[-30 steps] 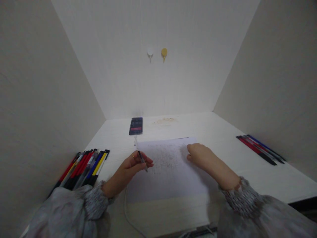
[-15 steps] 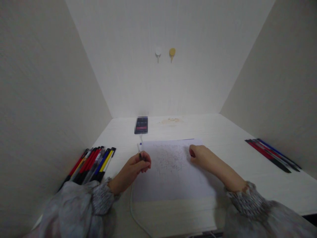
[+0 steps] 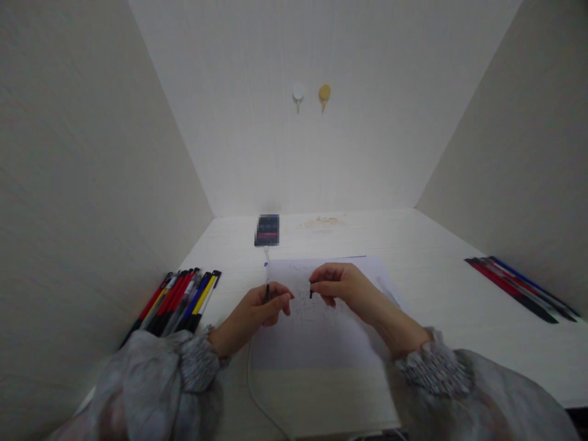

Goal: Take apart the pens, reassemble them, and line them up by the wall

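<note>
My left hand (image 3: 264,309) is closed around a slim pen (image 3: 267,291), dark low down and pale toward its top, standing nearly upright between the fingers. A short distance to the right, my right hand (image 3: 337,285) pinches a small black piece (image 3: 311,293) between thumb and forefinger; what kind of piece it is cannot be made out. The hands are apart from each other. Both are over a white sheet of paper (image 3: 316,349) covered in fine dark scribbles, partly hidden behind the right hand.
Pens with red, yellow, blue and black parts (image 3: 177,300) lie in a row at left. Several long dark and red pieces (image 3: 514,291) lie at right. A phone (image 3: 267,230) at the back has a white cable (image 3: 250,380) running forward. Hooks (image 3: 324,93) hang on the back wall.
My right hand has moved left from the paper's right side toward my left hand, and the small black piece shows more clearly. The left hand still holds the pen.
</note>
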The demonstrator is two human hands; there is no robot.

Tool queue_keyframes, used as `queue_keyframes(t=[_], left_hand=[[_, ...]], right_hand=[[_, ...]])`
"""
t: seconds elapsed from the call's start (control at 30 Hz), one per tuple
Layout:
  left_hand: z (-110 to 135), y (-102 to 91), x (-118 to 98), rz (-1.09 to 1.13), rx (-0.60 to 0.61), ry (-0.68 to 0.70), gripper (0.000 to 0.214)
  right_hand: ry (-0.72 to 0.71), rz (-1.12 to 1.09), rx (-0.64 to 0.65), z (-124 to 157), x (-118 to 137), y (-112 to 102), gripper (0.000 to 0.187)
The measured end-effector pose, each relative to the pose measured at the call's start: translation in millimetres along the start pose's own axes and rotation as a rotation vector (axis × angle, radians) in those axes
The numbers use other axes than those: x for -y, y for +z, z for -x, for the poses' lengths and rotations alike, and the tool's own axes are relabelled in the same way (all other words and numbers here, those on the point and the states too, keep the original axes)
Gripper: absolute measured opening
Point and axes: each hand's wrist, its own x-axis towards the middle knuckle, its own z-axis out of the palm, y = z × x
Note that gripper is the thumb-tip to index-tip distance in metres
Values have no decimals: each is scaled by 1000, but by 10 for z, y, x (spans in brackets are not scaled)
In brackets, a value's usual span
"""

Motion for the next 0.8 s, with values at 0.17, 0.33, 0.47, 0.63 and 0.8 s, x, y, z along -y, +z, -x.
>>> queue_keyframes(t=[0.17,0.33,0.47,0.63,0.8], left_hand=[[-7,-19,53,74,12,41,18],[-21,-49,61,113,24,24,17],[-15,-44,25,120,15,14,17],[0,-18,-19,92,-58,27,18],[-2,-18,-30,77,-73,30,19]], right_hand=[[-53,178,77,-29,-1,303,13],[-239,426,52,9,-28,443,14],[-248,482,51,33,-29,403,17],[-159,1122,-300,121,49,-75,24],[199,1482,-209,228,-59,-478,25]])
